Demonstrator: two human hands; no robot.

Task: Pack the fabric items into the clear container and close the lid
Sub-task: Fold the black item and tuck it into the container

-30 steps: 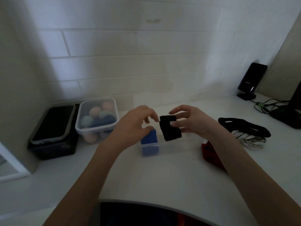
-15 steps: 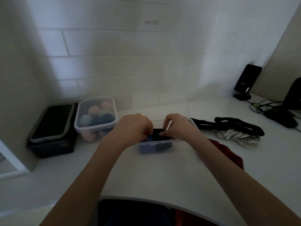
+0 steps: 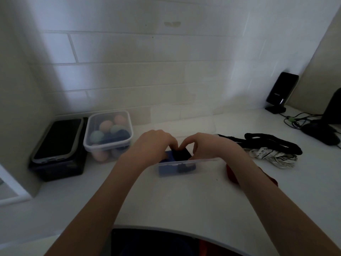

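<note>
A clear container [image 3: 206,162] stands on the white counter in front of me. Inside it at the left lies a folded blue fabric [image 3: 167,169], and beside it a folded black fabric [image 3: 181,155]. My left hand [image 3: 154,145] and my right hand [image 3: 206,145] are both over the container, fingers curled down onto the black fabric and pressing it in beside the blue one. A red fabric [image 3: 231,174] lies on the counter under my right forearm. Black fabric bands [image 3: 273,143] and a white patterned fabric [image 3: 273,157] lie to the right.
A lidded clear box of coloured balls [image 3: 108,133] stands at the back left, next to a black box [image 3: 59,150]. A black speaker [image 3: 281,92], cables [image 3: 295,121] and a dark device [image 3: 321,132] occupy the right back corner. The tiled wall rises behind.
The black fabric went from held in the air by my right hand down into the container beside the blue one. Both hands came together over it.
</note>
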